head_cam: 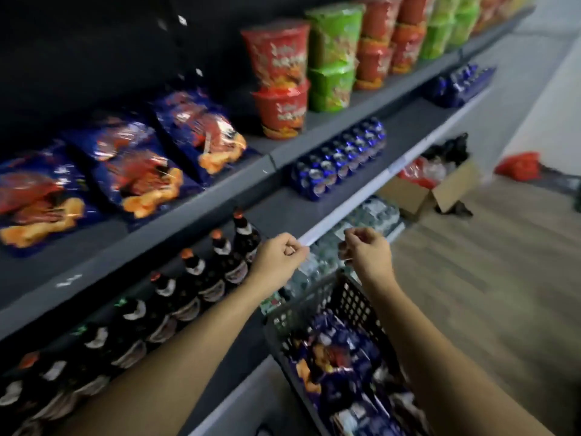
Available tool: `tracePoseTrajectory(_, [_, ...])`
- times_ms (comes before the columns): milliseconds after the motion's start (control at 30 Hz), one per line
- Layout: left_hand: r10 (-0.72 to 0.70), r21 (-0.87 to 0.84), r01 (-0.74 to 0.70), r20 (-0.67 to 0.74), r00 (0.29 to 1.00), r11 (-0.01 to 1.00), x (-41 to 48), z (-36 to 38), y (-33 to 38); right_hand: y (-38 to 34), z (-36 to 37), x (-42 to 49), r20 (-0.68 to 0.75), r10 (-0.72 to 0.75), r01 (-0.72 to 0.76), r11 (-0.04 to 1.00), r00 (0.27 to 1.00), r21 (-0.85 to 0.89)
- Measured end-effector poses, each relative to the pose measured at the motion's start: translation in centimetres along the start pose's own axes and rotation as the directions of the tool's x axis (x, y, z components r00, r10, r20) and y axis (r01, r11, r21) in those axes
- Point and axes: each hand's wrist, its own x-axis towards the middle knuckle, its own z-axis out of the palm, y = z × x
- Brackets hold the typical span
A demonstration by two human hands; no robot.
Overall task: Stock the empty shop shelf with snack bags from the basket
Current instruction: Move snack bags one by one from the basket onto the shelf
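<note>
The left hand [279, 254] and right hand [367, 251] hang over the basket [301, 306], each grip curled closed around nothing visible. Three snack bags [135, 171] lie on the shelf [188, 221].

Nothing legible, motion blur everywhere. Red cups [276, 58] have pale lettering on the front, unreadable. Green cups [334, 42]: same. Blue bags [135, 165] on the shelf and in the basket [355, 306] show print, but no brand can be made out. Bottle labels [217, 291] and cans [339, 158] are smeared. The white marks on the shelf edge [69, 281] can't be read either.
</note>
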Motion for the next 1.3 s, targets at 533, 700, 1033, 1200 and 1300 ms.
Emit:
tracePoseTrajectory(533, [-0.568, 0.472, 0.353, 0.463, 0.680, 0.808, 4.1, 23.1, -20.7, 30.0, -4.8, 0.8, -0.114, 0.668, -0.676, 0.734, 0.736, -0.062])
tracePoseTrajectory(700, [-0.789, 0.448, 0.662, 0.464, 0.404, 0.602, 3.2, 26.3, -25.6, 34.6, -2.3, 2.1, -0.099, 0.719, -0.724, 0.671, 0.688, -0.163])
tracePoseTrajectory(1033, [-0.721, 0.544, 0.484, 0.415, 0.554, 0.685, 4.7, 26.8, -27.7, 36.8, -0.1, 3.7, -0.051, 0.762, -0.740, 0.608, 0.646, -0.288])
tracePoseTrajectory(1200, [-0.681, 0.447, 0.515, 0.440, 0.586, 0.731, 4.3, 25.2, -26.2, 35.1, 0.0, 3.5, -0.080, 0.749, -0.742, 0.624, 0.657, -0.246])
tracePoseTrajectory(1300, [-0.641, 0.293, 0.576, 0.462, 0.613, 0.763, 3.7, 24.1, -24.8, 33.4, -0.5, 3.3, -0.071, 0.746, -0.749, 0.656, 0.663, -0.099])
